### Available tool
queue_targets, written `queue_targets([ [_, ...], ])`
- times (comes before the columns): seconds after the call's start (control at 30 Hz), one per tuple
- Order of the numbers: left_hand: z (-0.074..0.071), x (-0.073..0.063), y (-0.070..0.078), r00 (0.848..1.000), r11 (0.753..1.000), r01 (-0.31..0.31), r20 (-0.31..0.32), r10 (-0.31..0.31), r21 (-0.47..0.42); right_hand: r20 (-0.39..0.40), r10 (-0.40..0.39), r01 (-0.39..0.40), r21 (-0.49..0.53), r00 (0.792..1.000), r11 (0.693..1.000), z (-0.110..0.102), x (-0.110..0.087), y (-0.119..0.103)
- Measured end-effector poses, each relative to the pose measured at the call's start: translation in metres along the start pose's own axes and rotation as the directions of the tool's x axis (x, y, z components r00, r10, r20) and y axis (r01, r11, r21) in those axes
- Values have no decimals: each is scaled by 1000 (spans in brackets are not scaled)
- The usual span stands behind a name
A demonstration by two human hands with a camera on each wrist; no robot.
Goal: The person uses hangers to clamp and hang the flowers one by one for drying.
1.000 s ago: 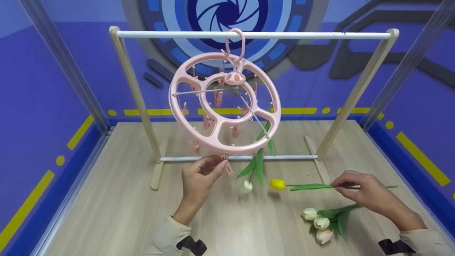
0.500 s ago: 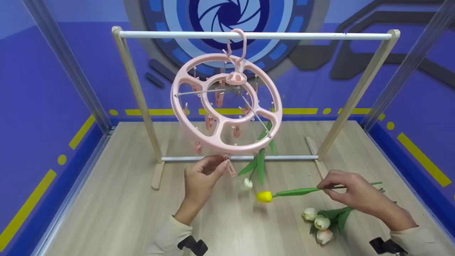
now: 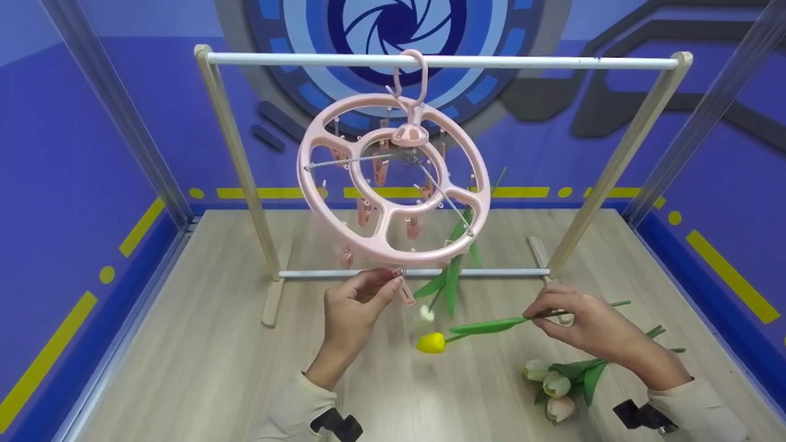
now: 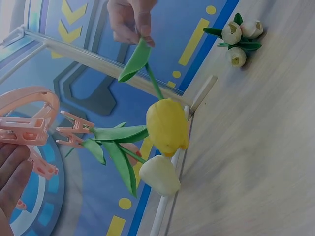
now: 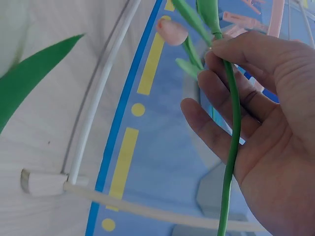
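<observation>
In the head view my left hand (image 3: 356, 310) pinches a pink clothespin (image 3: 406, 291) under the front rim of a round pink clip hanger (image 3: 393, 253). My right hand (image 3: 586, 322) pinches the green stem of a yellow tulip (image 3: 431, 342), whose bloom points left, below that clothespin. A white tulip (image 3: 425, 314) hangs head down from the hanger, its leaves under the rim. The left wrist view shows a clothespin (image 4: 74, 129) at this tulip's stem and the yellow bloom (image 4: 167, 127) in front. In the right wrist view the stem (image 5: 234, 118) crosses my palm.
The hanger hooks over the white top bar (image 3: 522, 62) of a wooden-legged rack (image 3: 236, 159). Several pale tulips (image 3: 556, 385) lie at the right on the wood-look table (image 3: 202, 368). Blue patterned walls (image 3: 123, 153) enclose the table.
My right hand has moved left with the yellow tulip, bringing its bloom below the clothespin. My left hand still holds the clothespin, shifted slightly right. The hanger has swung slightly right.
</observation>
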State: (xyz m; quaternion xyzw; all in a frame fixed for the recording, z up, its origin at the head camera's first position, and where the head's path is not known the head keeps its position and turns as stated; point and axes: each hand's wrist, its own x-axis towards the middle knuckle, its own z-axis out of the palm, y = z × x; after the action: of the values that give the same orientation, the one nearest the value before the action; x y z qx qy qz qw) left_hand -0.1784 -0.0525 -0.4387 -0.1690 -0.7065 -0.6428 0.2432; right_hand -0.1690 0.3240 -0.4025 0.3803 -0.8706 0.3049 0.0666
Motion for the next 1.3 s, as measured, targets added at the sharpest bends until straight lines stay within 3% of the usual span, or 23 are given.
queue_targets([
  [0.37,5,-2,4,1000,1000,2,29,-2,6,-25,-85,86,28,996,996,11,28,-8],
  [0.87,14,-1,3,998,998,-9,58,12,-61,-57,-166,168,36,985,985,22,52,-14],
  [1.3,20,0,8,996,995,22,85,-14,-95,-22,-115,116,24,993,993,31,75,-25],
])
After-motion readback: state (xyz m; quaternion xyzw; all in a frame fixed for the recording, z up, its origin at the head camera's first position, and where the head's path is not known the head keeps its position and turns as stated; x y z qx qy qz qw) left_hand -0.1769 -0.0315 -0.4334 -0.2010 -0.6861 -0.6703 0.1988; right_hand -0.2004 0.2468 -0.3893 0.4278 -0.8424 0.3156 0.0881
